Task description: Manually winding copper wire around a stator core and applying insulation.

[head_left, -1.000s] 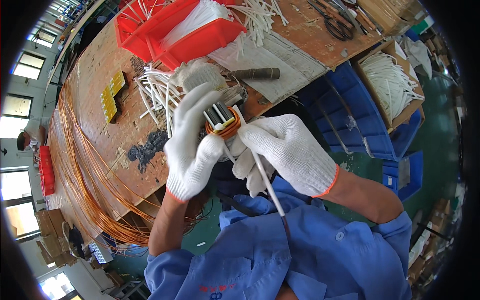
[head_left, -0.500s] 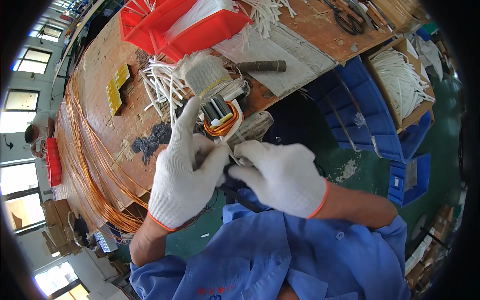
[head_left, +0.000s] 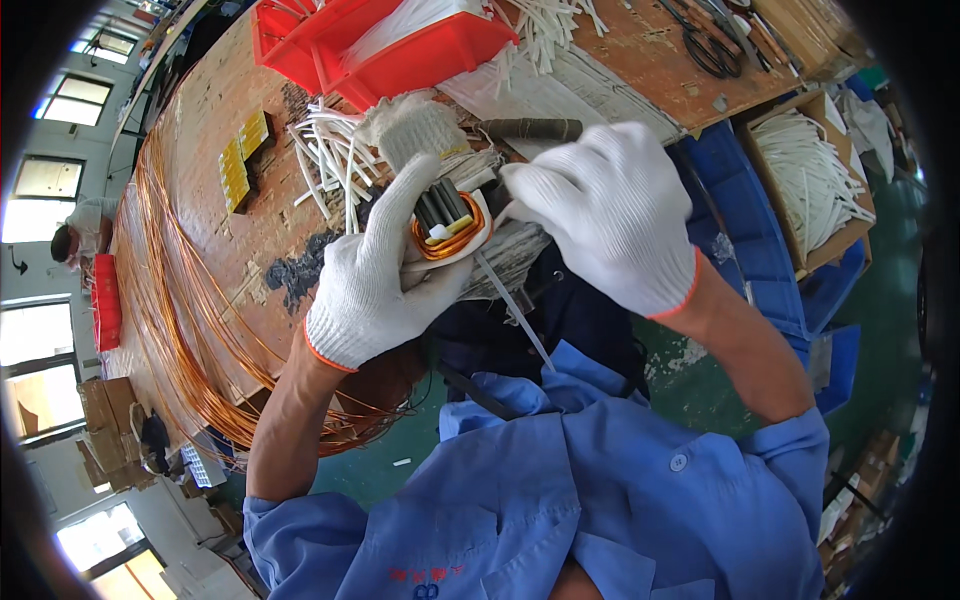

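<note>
Between the thumb and fingers of my gloved left hand sits a wire coil, orange copper windings around dark bars with white and yellow insulation. My gloved right hand is at the coil's right, its thumb and fingertips pinched together; whatever is between them is too small to make out. From under the coil a narrow white strip slants down toward the blue shirt. A wooden block lies behind and below the coil, partly covered by my hands. Just beyond stands a whitish cloth-wrapped bundle.
White sleeving pieces are scattered left of the bundle. Red bins stand at the back, scissors at the far right. Loose copper wires trail along the left. A carton of white tubes rests over blue crates at right.
My right hand has moved up and to the right, away from below the coil. My left hand still holds the coil, and the white strip now hangs below it in plain sight.
</note>
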The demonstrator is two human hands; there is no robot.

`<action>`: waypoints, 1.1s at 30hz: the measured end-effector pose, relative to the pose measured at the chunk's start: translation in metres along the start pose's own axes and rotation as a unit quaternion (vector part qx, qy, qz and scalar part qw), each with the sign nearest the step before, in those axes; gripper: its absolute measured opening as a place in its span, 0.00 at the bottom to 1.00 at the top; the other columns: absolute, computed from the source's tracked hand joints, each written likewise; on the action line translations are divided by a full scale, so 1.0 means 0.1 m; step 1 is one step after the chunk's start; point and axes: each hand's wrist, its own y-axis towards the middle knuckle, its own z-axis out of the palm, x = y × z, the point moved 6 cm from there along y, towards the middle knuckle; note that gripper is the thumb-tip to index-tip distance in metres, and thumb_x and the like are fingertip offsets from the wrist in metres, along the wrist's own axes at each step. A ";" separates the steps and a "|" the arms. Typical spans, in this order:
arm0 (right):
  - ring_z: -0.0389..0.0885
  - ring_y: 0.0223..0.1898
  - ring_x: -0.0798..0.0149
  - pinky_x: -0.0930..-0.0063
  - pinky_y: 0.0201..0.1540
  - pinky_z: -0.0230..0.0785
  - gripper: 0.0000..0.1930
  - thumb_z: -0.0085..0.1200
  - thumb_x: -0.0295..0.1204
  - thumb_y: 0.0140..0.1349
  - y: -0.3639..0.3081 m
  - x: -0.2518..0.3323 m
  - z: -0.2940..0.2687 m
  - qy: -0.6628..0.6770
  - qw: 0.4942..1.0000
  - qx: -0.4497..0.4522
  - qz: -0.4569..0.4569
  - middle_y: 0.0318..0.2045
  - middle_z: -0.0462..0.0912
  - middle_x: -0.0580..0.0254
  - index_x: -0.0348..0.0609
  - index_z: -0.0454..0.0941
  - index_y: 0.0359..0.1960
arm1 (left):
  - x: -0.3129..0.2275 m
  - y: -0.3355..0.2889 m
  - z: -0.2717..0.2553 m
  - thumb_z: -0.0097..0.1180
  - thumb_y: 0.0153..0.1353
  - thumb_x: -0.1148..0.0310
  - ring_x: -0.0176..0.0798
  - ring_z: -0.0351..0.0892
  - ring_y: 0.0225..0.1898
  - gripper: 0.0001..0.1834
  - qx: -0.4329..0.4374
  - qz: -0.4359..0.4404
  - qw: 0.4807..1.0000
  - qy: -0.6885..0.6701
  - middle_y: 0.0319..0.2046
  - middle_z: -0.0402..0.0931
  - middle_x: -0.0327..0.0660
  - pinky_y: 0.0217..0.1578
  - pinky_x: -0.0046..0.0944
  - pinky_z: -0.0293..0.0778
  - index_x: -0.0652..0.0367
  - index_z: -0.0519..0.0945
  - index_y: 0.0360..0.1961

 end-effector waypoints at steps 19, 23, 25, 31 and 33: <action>0.73 0.22 0.65 0.65 0.29 0.69 0.16 0.65 0.35 0.78 -0.06 0.47 0.17 0.504 0.743 0.241 0.369 0.21 0.79 0.50 0.35 0.87 0.34 | -0.01 0.03 -0.03 0.79 0.61 0.68 0.55 0.94 0.32 0.49 0.010 0.014 1.000 0.000 0.30 0.89 0.51 0.36 0.44 0.89 0.60 0.67 0.80; 0.75 0.21 0.67 0.66 0.28 0.69 0.16 0.65 0.35 0.78 -0.04 0.47 0.20 0.519 0.717 0.242 0.397 0.20 0.81 0.54 0.35 0.88 0.33 | 0.00 0.03 -0.04 0.80 0.59 0.67 0.54 0.92 0.28 0.52 0.028 -0.013 0.999 -0.013 0.25 0.85 0.47 0.34 0.45 0.87 0.58 0.65 0.82; 0.77 0.21 0.68 0.66 0.28 0.69 0.17 0.65 0.35 0.78 0.04 0.47 0.19 0.528 0.688 0.250 0.431 0.20 0.82 0.56 0.35 0.88 0.32 | 0.01 0.02 -0.04 0.80 0.58 0.68 0.53 0.91 0.27 0.53 0.026 -0.004 0.999 -0.021 0.23 0.83 0.45 0.33 0.46 0.86 0.57 0.64 0.83; 0.86 0.21 0.57 0.61 0.27 0.73 0.13 0.72 0.36 0.71 0.22 0.47 0.13 0.409 0.809 0.122 0.405 0.21 0.86 0.53 0.38 0.90 0.34 | 0.06 0.01 0.00 0.78 0.57 0.70 0.51 0.88 0.24 0.54 0.005 0.017 0.999 -0.040 0.21 0.78 0.43 0.31 0.45 0.83 0.56 0.64 0.84; 0.87 0.22 0.56 0.63 0.28 0.79 0.10 0.77 0.36 0.66 0.25 0.43 0.01 0.316 0.877 0.026 0.360 0.24 0.88 0.59 0.44 0.91 0.36 | 0.02 0.03 -0.03 0.78 0.57 0.70 0.51 0.88 0.24 0.53 0.009 -0.003 1.000 -0.026 0.21 0.78 0.44 0.31 0.45 0.83 0.57 0.65 0.83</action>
